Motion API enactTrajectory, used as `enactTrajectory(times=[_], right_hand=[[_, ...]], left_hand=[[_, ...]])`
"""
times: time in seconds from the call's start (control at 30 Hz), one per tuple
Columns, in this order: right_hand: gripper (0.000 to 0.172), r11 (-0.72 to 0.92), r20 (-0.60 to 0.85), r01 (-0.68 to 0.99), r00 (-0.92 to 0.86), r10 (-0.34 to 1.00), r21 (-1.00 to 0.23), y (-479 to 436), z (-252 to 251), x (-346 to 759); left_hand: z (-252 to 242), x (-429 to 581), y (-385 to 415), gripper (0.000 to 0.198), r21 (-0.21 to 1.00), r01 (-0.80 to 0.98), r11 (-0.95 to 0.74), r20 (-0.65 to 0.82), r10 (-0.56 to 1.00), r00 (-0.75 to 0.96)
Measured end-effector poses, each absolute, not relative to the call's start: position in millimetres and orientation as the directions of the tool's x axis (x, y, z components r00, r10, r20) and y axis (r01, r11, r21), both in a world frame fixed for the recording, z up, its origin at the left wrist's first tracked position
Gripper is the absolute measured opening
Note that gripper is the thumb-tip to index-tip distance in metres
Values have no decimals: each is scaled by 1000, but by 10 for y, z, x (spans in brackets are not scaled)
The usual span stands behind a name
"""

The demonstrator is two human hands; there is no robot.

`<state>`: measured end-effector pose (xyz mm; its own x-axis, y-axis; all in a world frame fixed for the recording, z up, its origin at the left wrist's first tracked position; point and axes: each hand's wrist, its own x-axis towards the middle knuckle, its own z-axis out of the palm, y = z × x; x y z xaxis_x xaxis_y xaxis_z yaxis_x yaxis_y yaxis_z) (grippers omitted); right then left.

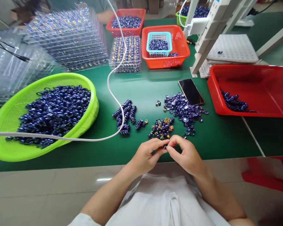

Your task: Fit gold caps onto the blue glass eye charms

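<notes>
My left hand (148,155) and my right hand (185,152) meet at the table's front edge, fingers pinched together on a small dark piece (165,146) between them. Just beyond my fingertips lies a little heap of dark pieces with coloured bits (162,128). A wider spread of flat dark blue pieces (184,110) lies further back to the right. Short stacked strings of blue pieces (124,117) lie to the left of the heaps.
A lime green basket (4,147) full of blue rings sits at left, with a white cable (110,91) crossing it. A phone (191,91) lies behind the heaps. A red tray (261,84) stands at right; orange baskets (179,47), stacked clear trays (68,37) and a white frame (212,28) stand behind.
</notes>
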<state>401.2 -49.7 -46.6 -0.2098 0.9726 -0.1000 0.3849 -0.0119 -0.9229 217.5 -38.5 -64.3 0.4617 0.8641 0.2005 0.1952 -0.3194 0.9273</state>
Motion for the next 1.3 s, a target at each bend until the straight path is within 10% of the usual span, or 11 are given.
enactTrajectory(times=[0.5,0.93,1.3], right_hand=[[17,-176,-222,207,-226,949,-962,-447,-571,3957],[13,-74,-119,288,-142,983,-955,-416,-566,3865],[8,6,-48,348,-145,988,-937,-437,-487,3886]], left_hand=[[-657,2184,-480,46,894,166,-415,323,856,404],[-609,2240,-540,25,983,-55,175,-165,974,156],[-695,2181,-528,23,983,173,-65,37,986,164]])
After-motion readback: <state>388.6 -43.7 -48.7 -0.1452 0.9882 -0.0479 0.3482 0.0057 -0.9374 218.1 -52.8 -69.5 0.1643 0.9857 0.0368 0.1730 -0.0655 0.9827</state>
